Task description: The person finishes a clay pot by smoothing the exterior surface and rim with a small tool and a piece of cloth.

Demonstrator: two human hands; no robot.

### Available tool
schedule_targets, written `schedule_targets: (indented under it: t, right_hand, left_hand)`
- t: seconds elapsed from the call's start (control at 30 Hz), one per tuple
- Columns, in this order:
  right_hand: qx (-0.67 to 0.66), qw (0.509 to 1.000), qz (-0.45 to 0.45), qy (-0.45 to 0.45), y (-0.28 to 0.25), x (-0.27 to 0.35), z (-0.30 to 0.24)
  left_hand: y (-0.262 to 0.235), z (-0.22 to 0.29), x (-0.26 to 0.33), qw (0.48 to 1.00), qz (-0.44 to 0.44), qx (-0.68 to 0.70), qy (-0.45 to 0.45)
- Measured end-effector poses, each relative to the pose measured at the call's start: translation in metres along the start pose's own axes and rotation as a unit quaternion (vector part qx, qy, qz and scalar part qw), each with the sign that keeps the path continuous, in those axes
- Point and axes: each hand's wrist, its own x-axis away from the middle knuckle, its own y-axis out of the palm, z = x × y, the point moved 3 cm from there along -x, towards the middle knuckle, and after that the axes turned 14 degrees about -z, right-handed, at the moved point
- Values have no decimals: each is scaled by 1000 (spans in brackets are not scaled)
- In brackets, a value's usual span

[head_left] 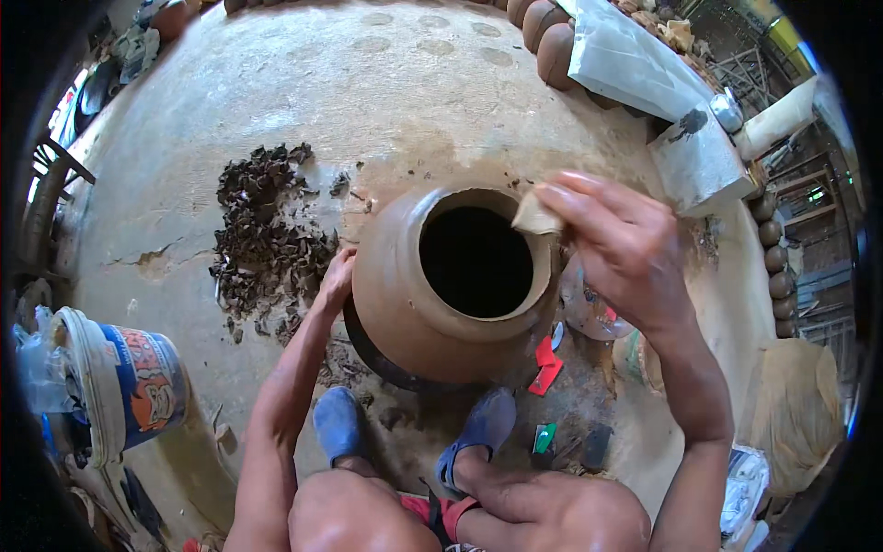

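A large round clay pot [395, 313], brown and wide-mouthed, stands between my feet on a dark round base [377, 354]. Its dark opening faces up toward me. Against the pot's left side rests my left hand [338, 278], steadying it; most of its fingers are hidden by the curve of the wall. My right hand [625, 235] is closed on a beige, flat piece [536, 217], held at the right side of the rim. Whether that piece is cloth, leather or something stiffer, I cannot tell.
Dark clay scraps [267, 239] lie heaped left of the pot. A white bucket [124, 377] stands at far left. Red [546, 366] and green [544, 439] pieces lie near my right foot. Finished pots [555, 55] and a pale block [704, 166] line the right.
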Motion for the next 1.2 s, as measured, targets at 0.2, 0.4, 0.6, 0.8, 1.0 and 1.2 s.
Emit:
schedule_targets:
  t: [0.2,0.4,0.6,0.8,1.0,1.2]
  right_hand:
    - [155,974,-122,-111,18,-30,-15]
    - [156,972,-146,-96,23,-36,-24]
    - [214,955,-171,-115,16,-31,-31]
    - [232,940,-236,-87,14,-24,-37]
    - [255,940,-208,-90,23,-21,-29]
    - [231,952,-161,-115,19,-42,-42]
  left_hand:
    - [22,9,8,998,-7,-61,3]
    - [3,-42,57,960,205,-188,43]
    - [109,-63,207,941,-170,181,-228]
    - [52,-50,171,964,-47,139,-221]
    - [23,-7,89,992,104,-74,-25]
    - [108,-140,233,877,-262,264,-303]
